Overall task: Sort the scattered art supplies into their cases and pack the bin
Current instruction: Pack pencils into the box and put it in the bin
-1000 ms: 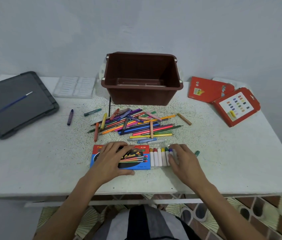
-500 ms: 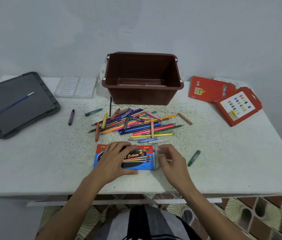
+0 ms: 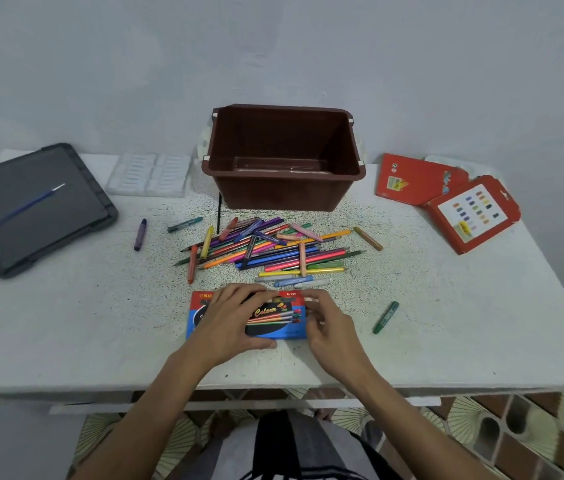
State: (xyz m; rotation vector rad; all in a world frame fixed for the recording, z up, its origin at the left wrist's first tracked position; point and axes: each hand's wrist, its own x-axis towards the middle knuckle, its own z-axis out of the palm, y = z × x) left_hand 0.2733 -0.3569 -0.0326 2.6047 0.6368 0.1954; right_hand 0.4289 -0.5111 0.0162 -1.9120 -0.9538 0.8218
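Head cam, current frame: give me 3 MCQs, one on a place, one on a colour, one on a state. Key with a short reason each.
1. Where does the lone green crayon lie?
A. inside the bin
B. on the table, right of the crayon box
C. on the grey tray

2. What colour is the bin?
A. dark brown
B. white
C. blue

3. What is the state of the crayon box?
A. standing upright in the bin
B. flat on the table under both hands
C. lifted clear of the table

Key: 1 B, it lies on bare tabletop past the right hand. 2 A, walls and rim are dark brown. 3 B, the left hand presses its top while the right hand is at its right end.
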